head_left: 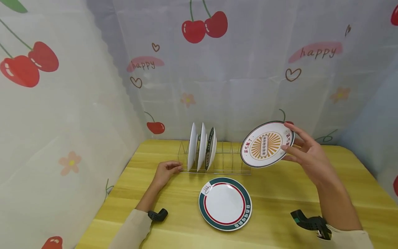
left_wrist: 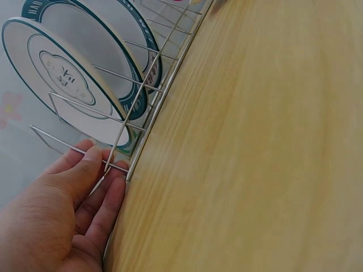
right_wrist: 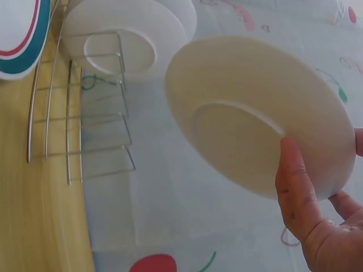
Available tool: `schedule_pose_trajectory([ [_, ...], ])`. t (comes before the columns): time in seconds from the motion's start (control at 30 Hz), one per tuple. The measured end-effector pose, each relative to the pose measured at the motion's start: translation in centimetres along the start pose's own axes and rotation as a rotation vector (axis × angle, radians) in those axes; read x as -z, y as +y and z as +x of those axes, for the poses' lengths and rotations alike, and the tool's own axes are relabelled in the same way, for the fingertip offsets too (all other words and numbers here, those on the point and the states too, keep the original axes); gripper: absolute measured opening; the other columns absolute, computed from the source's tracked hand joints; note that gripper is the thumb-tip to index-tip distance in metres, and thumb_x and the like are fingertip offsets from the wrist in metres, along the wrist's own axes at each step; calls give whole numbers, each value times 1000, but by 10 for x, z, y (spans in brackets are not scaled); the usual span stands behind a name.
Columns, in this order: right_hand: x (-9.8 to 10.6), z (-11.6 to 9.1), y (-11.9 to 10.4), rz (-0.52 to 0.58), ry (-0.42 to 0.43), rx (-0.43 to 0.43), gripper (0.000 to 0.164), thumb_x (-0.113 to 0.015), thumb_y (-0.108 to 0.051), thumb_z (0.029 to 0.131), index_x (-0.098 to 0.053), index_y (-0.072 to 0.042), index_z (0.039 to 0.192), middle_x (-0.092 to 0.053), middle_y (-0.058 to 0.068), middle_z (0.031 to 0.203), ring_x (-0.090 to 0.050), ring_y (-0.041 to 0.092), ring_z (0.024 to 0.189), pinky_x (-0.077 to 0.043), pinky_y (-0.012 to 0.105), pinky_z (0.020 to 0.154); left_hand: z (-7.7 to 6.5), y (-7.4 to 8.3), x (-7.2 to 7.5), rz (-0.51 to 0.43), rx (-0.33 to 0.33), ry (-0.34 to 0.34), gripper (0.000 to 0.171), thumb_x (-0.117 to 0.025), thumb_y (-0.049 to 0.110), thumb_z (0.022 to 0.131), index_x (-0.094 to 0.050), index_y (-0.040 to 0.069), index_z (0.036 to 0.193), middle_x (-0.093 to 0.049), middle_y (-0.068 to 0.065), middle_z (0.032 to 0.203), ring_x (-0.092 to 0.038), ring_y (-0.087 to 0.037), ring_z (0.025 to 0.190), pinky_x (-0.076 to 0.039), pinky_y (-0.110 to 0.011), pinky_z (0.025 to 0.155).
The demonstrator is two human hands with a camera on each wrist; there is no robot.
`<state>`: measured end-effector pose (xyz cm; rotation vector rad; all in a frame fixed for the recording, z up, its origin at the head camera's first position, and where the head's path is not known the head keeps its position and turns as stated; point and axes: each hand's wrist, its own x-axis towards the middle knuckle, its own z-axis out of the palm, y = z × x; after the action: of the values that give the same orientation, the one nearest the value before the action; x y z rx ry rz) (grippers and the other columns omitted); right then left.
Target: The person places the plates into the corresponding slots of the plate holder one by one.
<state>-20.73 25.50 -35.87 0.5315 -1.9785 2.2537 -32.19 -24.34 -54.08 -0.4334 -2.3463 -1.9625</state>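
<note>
My right hand (head_left: 311, 159) holds a white plate (head_left: 265, 145) by its right edge, tilted in the air. Its face has a thin dark rim, red characters and an orange sunburst; the plain underside (right_wrist: 244, 107) fills much of the right wrist view. At the left end of a wire dish rack (head_left: 233, 173), my left hand (head_left: 164, 173) pinches the metal between thumb and fingers. Three plates stand on edge in the rack's left half: a white one (head_left: 192, 148), another beside it (head_left: 202, 148), and one with a dark patterned rim (head_left: 212, 147).
A plate with a green rim and red ring (head_left: 225, 204) lies flat on the wooden table (head_left: 280, 200), in front of the rack. Behind the table hangs a pale curtain (head_left: 248, 93) printed with cherries. Black wrist cameras (head_left: 158, 215) sit on both forearms.
</note>
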Motion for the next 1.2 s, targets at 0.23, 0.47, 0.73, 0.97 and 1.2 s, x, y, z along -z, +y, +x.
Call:
schedule_pose_trajectory([
  [0.23,-25,10,3,-145,-3,9,71,-65,-1,98,-34,-19,160,-45,18,130,-67,14,101,-62,27,79,0,2,0,-22,-18,-23,21,-74,5,92,-75,-6,110,-73,-24,108,-75,-23,92,-63,-34,78],
  [0.47,-50,29,7,-313,-37,-33,72,-70,-14,98,-34,-22,160,-50,22,130,-67,14,101,-63,30,79,-4,5,-1,-5,-26,-15,21,-74,4,92,-75,-5,111,-74,-21,109,-75,-22,93,-63,-33,78],
  [0.73,-71,56,12,-378,-118,-81,76,-74,-10,94,-37,-22,159,-54,24,113,-68,28,94,-64,36,77,-4,2,-1,-4,-21,-19,20,-74,6,93,-76,-3,111,-74,-19,109,-75,-23,92,-63,-34,78],
  [0.97,-87,84,17,-475,-233,-80,75,-75,-7,92,-40,-21,157,-54,24,105,-67,34,91,-64,40,73,0,2,0,-29,-10,-17,18,-74,3,92,-76,-4,108,-74,-21,108,-75,-24,92,-64,-34,76],
  [1.2,-102,105,18,-556,-316,-114,76,-76,-9,92,-39,-20,157,-54,22,107,-69,33,93,-64,40,74,-2,4,0,-29,-12,-16,18,-74,2,92,-76,-6,108,-74,-21,108,-75,-21,92,-64,-34,76],
])
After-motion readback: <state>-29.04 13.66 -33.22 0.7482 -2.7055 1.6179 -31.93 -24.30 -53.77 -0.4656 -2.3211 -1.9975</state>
